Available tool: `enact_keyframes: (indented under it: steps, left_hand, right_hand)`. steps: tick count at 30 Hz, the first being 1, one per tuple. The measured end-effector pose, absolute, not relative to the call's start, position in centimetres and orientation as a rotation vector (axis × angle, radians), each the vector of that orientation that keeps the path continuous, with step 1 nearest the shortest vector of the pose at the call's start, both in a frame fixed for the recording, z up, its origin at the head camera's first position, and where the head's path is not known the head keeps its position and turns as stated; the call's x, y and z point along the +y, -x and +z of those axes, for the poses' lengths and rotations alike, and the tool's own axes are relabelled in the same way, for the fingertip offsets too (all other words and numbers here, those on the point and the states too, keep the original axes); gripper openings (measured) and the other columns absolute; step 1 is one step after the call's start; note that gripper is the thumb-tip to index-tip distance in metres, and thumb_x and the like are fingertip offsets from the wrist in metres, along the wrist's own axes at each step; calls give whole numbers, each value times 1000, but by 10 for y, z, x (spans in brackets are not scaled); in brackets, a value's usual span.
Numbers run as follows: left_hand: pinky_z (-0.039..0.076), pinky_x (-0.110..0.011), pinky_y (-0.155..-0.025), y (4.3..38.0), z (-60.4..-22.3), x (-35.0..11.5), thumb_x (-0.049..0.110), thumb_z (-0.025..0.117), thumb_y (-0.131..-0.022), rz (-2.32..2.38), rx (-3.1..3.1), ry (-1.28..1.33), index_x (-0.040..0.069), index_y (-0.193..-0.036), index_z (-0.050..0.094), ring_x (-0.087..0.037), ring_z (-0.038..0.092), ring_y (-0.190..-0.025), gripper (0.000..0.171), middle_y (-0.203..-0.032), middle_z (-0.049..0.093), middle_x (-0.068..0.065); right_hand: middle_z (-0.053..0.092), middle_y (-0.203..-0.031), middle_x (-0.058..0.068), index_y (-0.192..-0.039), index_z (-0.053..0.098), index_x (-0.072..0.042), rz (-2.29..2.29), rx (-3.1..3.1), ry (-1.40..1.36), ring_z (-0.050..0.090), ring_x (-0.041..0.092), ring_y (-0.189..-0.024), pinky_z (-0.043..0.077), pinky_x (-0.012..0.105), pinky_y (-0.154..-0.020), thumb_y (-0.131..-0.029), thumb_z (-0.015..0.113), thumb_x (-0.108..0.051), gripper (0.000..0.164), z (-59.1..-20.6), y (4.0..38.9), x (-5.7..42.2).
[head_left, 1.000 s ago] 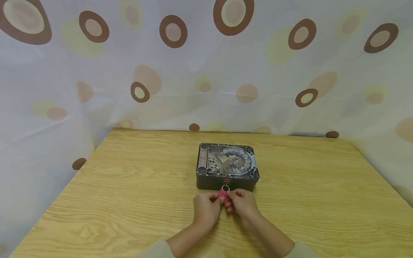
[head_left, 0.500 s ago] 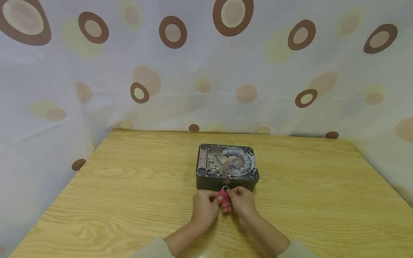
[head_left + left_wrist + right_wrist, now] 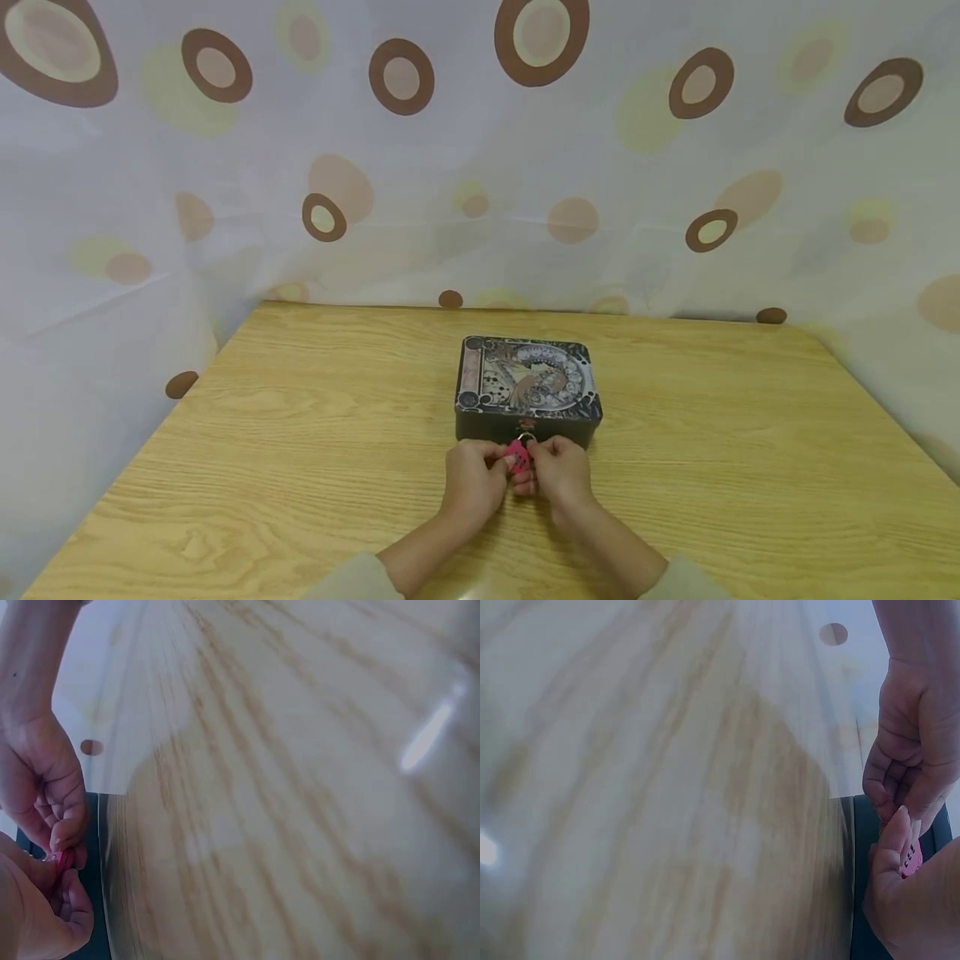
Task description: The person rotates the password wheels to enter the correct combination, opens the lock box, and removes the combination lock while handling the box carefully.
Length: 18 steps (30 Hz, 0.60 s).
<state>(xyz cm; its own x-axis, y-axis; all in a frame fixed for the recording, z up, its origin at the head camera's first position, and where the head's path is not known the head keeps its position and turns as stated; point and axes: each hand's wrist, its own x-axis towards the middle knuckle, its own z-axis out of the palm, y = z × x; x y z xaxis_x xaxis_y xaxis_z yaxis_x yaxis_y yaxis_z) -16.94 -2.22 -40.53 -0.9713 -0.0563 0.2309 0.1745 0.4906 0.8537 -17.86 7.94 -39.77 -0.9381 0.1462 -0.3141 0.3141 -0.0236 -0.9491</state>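
Observation:
A dark tin box (image 3: 491, 427) with an illustrated lid lies closed on the wooden table, its front clasp (image 3: 527, 424) facing me. At the clasp is a small pink padlock (image 3: 518, 457) with a metal shackle (image 3: 528, 437). My left hand (image 3: 475, 477) pinches the padlock's left side between thumb and fingers. From the other side my right hand (image 3: 562, 473) grips it with thumb and index finger, other fingers curled beneath. Small dark marks show on the padlock's pink face (image 3: 911, 859) in the right wrist view. Fingers partly cover it in both wrist views.
The light wooden table (image 3: 300, 433) spreads out to both sides of the box. White sheeting with brown and yellow ovals (image 3: 420, 250) hangs behind the table and along its sides.
Both hands stay at the padlock, with small shifts of the fingers. The right hand has edged slightly left and the shackle leans a little more to the right. The box holds its place.

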Motion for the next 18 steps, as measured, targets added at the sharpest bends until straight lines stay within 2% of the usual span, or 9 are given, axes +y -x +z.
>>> enact_keyframes:
  steps: [18]
  left_hand:
    - [43, -15, -49, 169, -401, -22, -3, 67, -74, -1472, -2499, 110, -4, -72, 70, -9, 58, -61, 4, -71, 69, -12]
  right_hand:
    - [52, -52, 3, -82, 42, 7, -2214, 2077, -553, 53, 8, -41, 50, 26, -43, -92, 39, -4, 15, -400, 175, 77]
